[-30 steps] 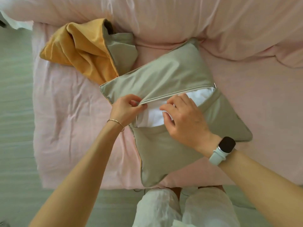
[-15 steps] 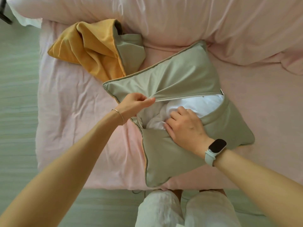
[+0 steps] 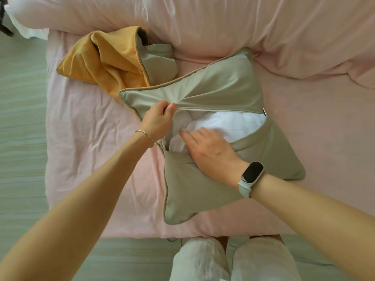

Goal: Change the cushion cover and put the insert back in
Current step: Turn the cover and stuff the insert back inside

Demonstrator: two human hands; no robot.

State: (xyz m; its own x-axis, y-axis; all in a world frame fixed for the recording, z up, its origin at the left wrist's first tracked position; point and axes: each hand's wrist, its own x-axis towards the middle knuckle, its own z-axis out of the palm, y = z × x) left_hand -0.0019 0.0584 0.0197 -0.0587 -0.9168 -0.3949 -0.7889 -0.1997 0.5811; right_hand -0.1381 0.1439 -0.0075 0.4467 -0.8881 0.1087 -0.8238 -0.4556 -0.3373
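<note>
Hands (image 3: 182, 130) at cover (image 3: 223, 88) opening, prob. on insert (image 3: 227, 123)

Pink-sheeted bed (image 3: 85, 138) on pale green floor (image 3: 20, 138), soft daylight

No readable text, label, brand or number shows anywhere.

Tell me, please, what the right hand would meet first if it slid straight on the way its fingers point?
Probably the white insert, bunched ahead of the right hand in the cover's opening; depth there is unclear.
</note>
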